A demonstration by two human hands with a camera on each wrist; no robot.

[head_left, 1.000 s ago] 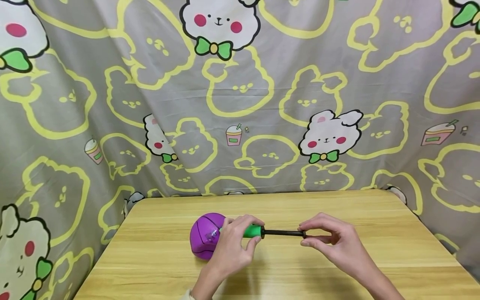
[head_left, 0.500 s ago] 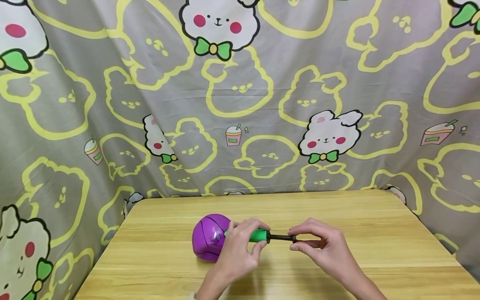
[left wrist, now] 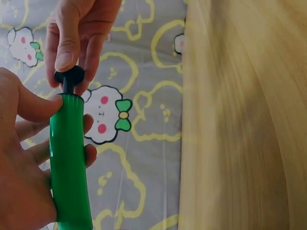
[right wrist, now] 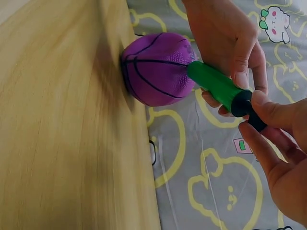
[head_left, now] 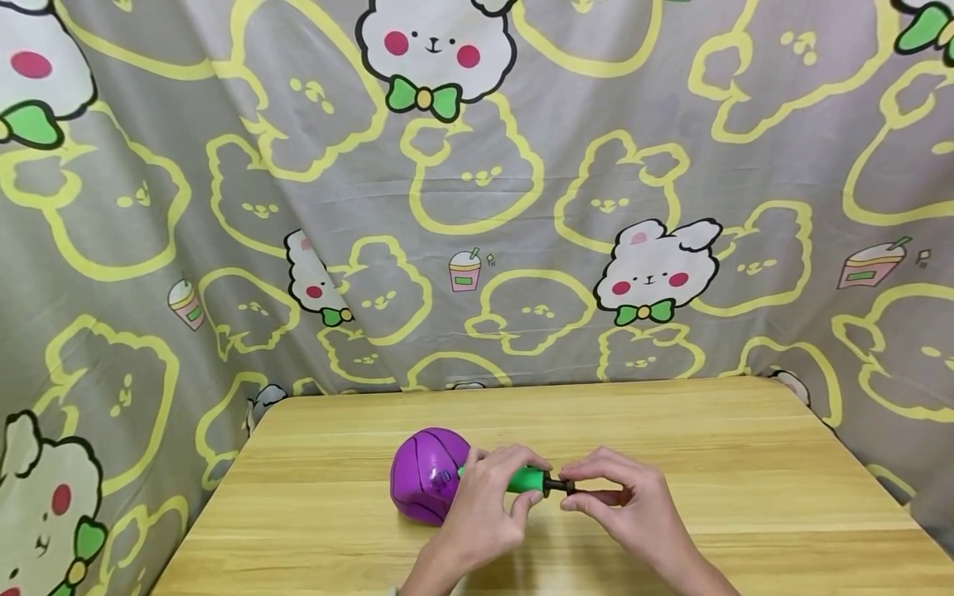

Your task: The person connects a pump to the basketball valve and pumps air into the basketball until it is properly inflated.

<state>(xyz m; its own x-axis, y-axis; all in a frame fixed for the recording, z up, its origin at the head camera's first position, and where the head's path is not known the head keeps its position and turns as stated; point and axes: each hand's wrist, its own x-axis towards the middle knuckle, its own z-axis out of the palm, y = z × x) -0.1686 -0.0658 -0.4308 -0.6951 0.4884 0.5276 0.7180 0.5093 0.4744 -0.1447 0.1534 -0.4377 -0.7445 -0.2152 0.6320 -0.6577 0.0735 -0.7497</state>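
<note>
Fingers (head_left: 518, 456) grip the pump (head_left: 528, 480) end-on to the ball (head_left: 425, 473).

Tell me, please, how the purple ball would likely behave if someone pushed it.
The purple ball would probably roll unevenly, since its outline looks lopsided. It may give under a push, as its flattened side suggests little air. The green pump meeting it, gripped by the left hand, might check its roll.

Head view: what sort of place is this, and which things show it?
Probably a curtained-off tabletop workspace: a wood-grain table, a grey cartoon-print curtain behind it and at both sides, and a green pump held at a purple ball. The room beyond is hidden.
</note>
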